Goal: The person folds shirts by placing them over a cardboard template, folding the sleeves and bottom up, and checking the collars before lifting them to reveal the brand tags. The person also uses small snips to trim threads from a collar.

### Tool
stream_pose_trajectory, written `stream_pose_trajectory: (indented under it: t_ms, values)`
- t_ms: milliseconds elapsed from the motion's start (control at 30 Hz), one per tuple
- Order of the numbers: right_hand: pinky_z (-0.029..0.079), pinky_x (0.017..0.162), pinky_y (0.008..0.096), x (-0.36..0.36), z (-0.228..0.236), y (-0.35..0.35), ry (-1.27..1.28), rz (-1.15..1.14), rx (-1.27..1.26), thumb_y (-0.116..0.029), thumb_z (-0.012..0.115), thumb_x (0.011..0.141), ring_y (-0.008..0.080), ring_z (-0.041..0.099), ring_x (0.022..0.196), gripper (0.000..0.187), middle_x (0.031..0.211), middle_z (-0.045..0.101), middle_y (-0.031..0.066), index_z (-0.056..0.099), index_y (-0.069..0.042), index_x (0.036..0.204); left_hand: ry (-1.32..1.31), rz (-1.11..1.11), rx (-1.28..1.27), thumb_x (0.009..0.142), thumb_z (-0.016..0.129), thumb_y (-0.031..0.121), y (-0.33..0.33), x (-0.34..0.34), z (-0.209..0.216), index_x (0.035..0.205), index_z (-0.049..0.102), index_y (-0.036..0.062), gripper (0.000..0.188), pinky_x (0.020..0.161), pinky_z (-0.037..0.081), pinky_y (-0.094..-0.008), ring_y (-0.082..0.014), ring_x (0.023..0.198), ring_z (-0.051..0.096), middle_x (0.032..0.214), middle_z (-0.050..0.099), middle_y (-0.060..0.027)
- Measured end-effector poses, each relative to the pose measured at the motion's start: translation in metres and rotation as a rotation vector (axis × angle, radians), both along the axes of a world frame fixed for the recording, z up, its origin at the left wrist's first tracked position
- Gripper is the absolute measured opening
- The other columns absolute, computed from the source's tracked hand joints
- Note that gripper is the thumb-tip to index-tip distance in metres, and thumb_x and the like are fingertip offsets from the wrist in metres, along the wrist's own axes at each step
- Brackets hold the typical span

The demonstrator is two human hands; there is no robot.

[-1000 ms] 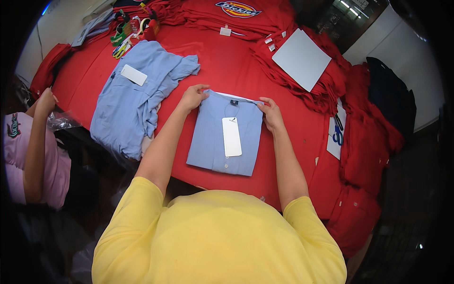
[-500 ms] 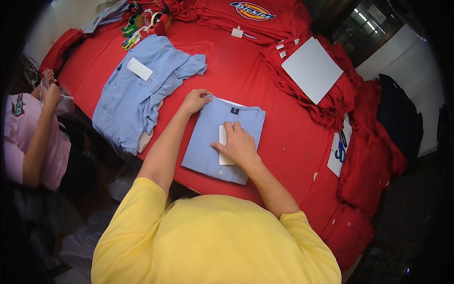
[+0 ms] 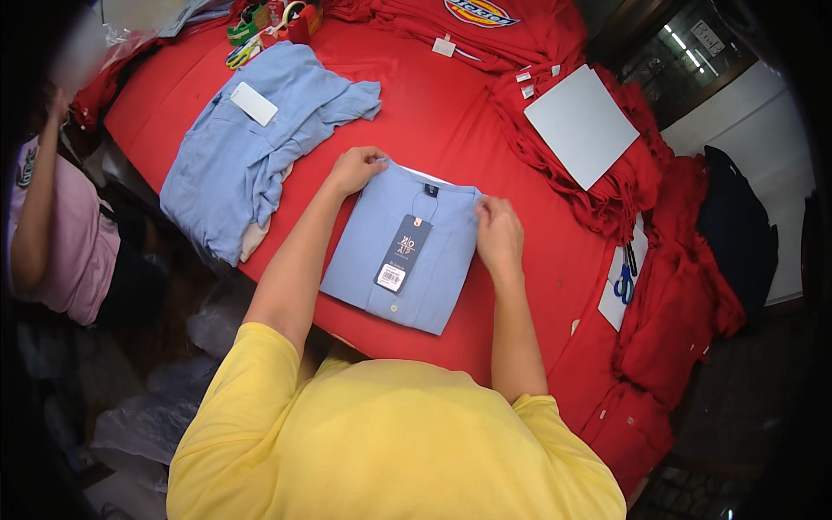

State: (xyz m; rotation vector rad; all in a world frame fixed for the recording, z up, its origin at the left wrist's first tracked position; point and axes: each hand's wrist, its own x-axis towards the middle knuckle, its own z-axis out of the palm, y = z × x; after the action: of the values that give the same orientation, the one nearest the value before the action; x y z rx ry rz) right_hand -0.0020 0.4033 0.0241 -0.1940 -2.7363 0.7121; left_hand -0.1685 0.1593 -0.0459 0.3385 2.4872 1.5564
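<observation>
Laid flat near the front edge of the red-covered tabletop (image 3: 425,113), a little left of that edge's middle: a folded blue shirt (image 3: 368,247). Set between both hands and mostly nearer the front edge than either. From the left hand (image 3: 357,170), lying to the right and toward the front edge; from the right hand (image 3: 501,236), lying to the left and also frontward. Hardly closer to one hand than to the other, with fingertips at both far corners. On the left, thumb and fingers together, clamped on the far left corner. On the right, fingertips bunched at the far right corner; cannot tell whether clamped on cloth or merely touching it. Longer than wide, with a long axis running far to near on a slant: collar (image 3: 416,176) pointing toward the tabletop's far edge and leaning right, lower end toward the front edge and leaning left. Front side up, with a dark hang tag (image 3: 406,247) lengthwise down the middle, roughly parallel to that axis. Well apart, along the tabletop's left edge, a rumpled blue garment (image 3: 234,165); toward the right edge, blue-handled scissors (image 3: 623,284) on a white sheet (image 3: 609,309).
</observation>
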Motion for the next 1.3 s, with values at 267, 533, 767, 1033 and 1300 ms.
stream_pose_trajectory:
  t_ms: [267, 533, 767, 1033, 1300]
  values:
    - [0.044, 0.073, 0.0299, -0.053, -0.030, 0.052, -0.329, 0.212, -0.341, -0.016, 0.066, 0.084, 0.0162, 0.056, 0.081, 0.023, 0.088, 0.061, 0.0069, 0.060, 0.002, 0.097, 0.139, 0.030, 0.083, 0.081, 0.069, 0.012, -0.006, 0.010, 0.003, 0.101, 0.070, 0.0049, 0.021, 0.078, 0.051, -0.0308, -0.0166, 0.085, 0.065, 0.089, 0.070, -0.0098]
    - [0.042, 0.057, 0.0213, -0.023, 0.071, 0.013, -0.219, 0.253, -0.887, -0.004, 0.058, 0.089, 0.0054, 0.051, 0.064, 0.012, 0.075, 0.058, -0.0015, 0.062, -0.001, 0.100, 0.185, -0.060, 0.261, 0.084, 0.066, 0.008, -0.043, 0.037, 0.109, 0.101, 0.069, 0.0008, 0.019, 0.076, 0.049, -0.0269, -0.0109, 0.084, 0.062, 0.089, 0.069, -0.0066]
    - [0.049, 0.069, 0.0269, -0.072, 0.208, -0.117, 0.161, 0.740, -0.419, 0.011, 0.050, 0.079, 0.0117, 0.063, 0.078, 0.039, 0.091, 0.069, 0.0114, 0.063, 0.002, 0.114, 0.404, 0.119, 0.413, 0.084, 0.064, -0.002, -0.187, 0.042, 0.237, 0.102, 0.069, -0.0010, 0.019, 0.077, 0.048, -0.0217, -0.0086, 0.087, 0.061, 0.097, 0.068, -0.0043]
    - [0.048, 0.063, 0.0234, -0.246, 0.188, -0.355, 0.053, 0.925, -0.708, 0.005, 0.056, 0.089, 0.0067, 0.057, 0.075, 0.014, 0.085, 0.060, -0.0003, 0.058, -0.004, 0.099, 0.508, 0.298, 0.061, 0.085, 0.061, 0.001, -0.417, -0.111, 0.286, 0.106, 0.069, 0.0023, 0.023, 0.086, 0.046, -0.0251, -0.0110, 0.093, 0.061, 0.102, 0.069, -0.0046]
    - [0.057, 0.056, 0.0270, -0.424, -0.039, -0.531, -0.547, 0.562, -0.925, 0.003, 0.053, 0.089, 0.0143, 0.065, 0.070, 0.016, 0.084, 0.065, 0.0067, 0.066, -0.001, 0.098, 0.123, 0.640, -0.658, 0.074, 0.063, 0.007, -0.522, -0.318, 0.079, 0.088, 0.075, 0.0156, 0.020, 0.087, 0.051, -0.0415, -0.0321, 0.095, 0.066, 0.095, 0.070, -0.0157]
